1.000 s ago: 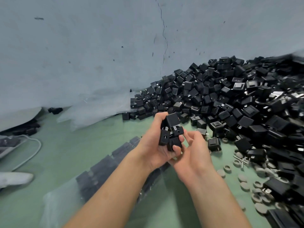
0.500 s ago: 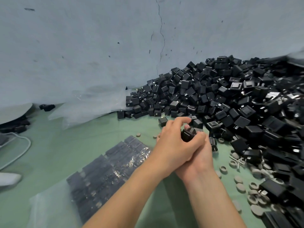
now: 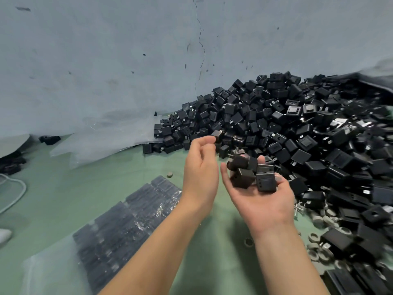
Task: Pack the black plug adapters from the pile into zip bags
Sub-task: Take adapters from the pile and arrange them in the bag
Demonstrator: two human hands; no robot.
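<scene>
Hold the right fingers (image 3: 261, 160) curled upward, as now, round the loose adapters (image 3: 244, 177) lying in them with prongs pointing every way. Cannot tell whether the left fingers (image 3: 205, 141), curved just beside, pinch the blurred one at their tips. Square the handful flat and same way up before turning down-left to the bags (image 3: 131, 220), else likely to spill. Leave the pile (image 3: 297, 128), beyond and to the right, until then.

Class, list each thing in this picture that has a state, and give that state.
Pile: heaped, unpacked.
Right hand: palm up, fingers cupped round a load.
Held adapters: loose, unbagged.
Left hand: fingers curled by the heap's edge; grip unclear.
Zip bags: filled, lying flat.
</scene>
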